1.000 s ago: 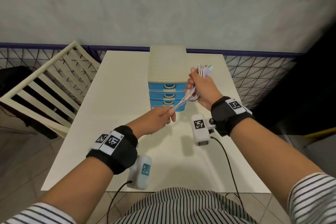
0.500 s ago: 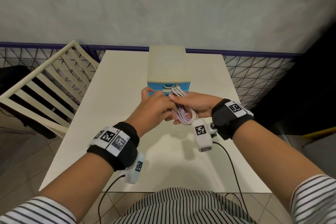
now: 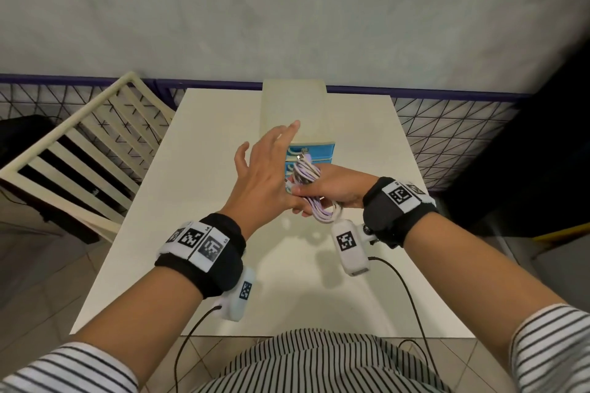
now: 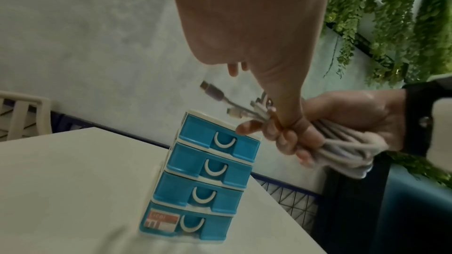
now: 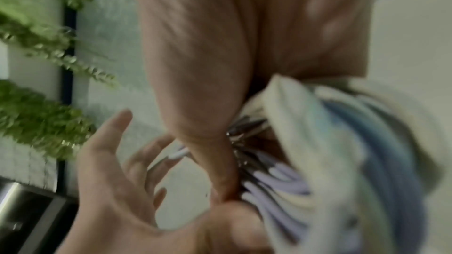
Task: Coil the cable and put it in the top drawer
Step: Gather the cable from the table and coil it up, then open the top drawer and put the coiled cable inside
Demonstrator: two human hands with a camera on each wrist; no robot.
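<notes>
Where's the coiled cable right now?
In the head view the coiled cable is gripped in the right hand, just in front of the closed blue drawers.

The drawer unit (image 3: 295, 112) is being kept at the table's (image 3: 207, 143) 12 o'clock edge, chair (image 3: 79, 150) at 9 o'clock.

right wrist view blurred, top drawer (image 3: 314, 150) half-hidden

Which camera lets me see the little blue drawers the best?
The left wrist view: all four blue drawers show front-on, handles clear, all closed. The head view shows only the upper fronts, partly behind the left hand and the cable. The right wrist view gives just a blue blur.
</notes>
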